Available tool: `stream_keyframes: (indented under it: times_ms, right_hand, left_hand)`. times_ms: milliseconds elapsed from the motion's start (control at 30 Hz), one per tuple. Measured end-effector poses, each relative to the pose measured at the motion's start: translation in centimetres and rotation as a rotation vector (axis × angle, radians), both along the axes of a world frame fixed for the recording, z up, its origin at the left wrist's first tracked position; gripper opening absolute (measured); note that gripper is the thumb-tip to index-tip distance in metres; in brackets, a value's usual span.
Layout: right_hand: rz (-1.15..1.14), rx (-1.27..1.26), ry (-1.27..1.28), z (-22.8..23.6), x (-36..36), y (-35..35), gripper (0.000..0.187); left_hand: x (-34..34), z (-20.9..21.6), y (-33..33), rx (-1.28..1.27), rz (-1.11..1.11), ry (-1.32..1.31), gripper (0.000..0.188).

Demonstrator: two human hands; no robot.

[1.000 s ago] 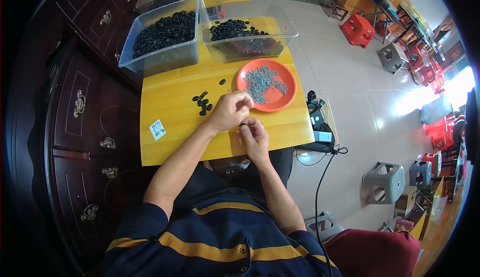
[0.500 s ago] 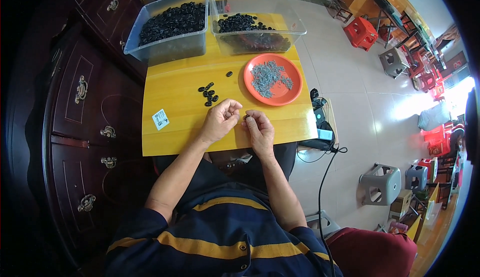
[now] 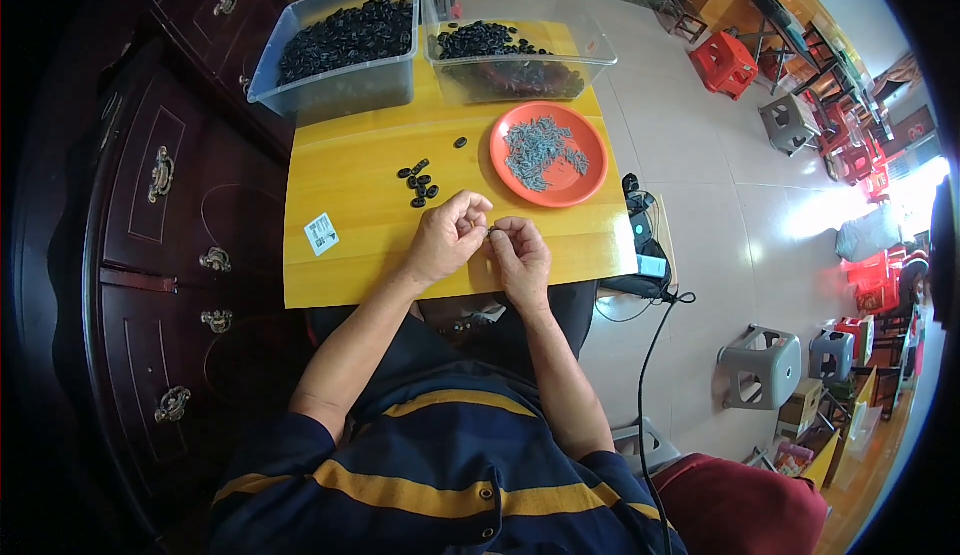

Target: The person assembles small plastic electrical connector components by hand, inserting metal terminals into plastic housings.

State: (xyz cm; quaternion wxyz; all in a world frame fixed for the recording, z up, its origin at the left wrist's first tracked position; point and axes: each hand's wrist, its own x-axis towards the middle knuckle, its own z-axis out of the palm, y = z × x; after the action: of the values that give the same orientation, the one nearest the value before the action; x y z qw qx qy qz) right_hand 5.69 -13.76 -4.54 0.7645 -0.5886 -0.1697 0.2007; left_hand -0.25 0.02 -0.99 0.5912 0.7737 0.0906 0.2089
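Note:
Above the near part of the yellow table [image 3: 350,180], my left hand [image 3: 447,239] and my right hand [image 3: 523,260] meet at the fingertips. A small dark piece [image 3: 491,231] shows between the thumb and forefinger of the right hand, mostly covered. The left hand's fingers are curled into a pinch beside it; anything in them is too small to make out. Beyond the left hand lies a loose group of small oval black pieces [image 3: 419,184], with one more black piece [image 3: 460,143] apart from them. An orange-red plate [image 3: 577,187] of small grey pin-like parts [image 3: 538,150] stands beyond my right hand.
Two clear plastic bins at the back, a left bin [image 3: 350,95] and a right bin [image 3: 590,50], hold many black pieces. A white label [image 3: 321,234] lies at the table's left. Dark wooden drawers [image 3: 150,185] flank the left side; a grey stool [image 3: 760,367] and black cable [image 3: 641,405] are at right.
My left fingertips have moved right, up against the fingertips of my right hand. The view has shifted slightly; the pieces on the table lie as before.

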Motion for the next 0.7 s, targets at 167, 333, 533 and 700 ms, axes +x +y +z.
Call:
stream_keyframes:
  times_ms: [167,333,533,700]
  right_hand:
    - [0.005,0.012,0.022,-0.12,0.18,-0.34,0.01]
    - [-0.004,0.006,0.039,0.04,-0.09,0.1,0.01]
    - [0.005,-0.011,0.038,0.03,0.03,-0.03,0.01]
    - [0.0,0.002,0.035,-0.06,0.06,0.0,0.01]
  left_hand:
    - [0.4,0.49,-0.24,0.03,-0.005,-0.002,0.019]
    - [0.1,0.02,0.56,0.004,0.031,-0.011,0.018]
    - [0.36,0.19,0.24,0.101,0.025,0.006,0.018]
    - [0.4,0.28,0.34,0.095,0.023,0.016,0.018]
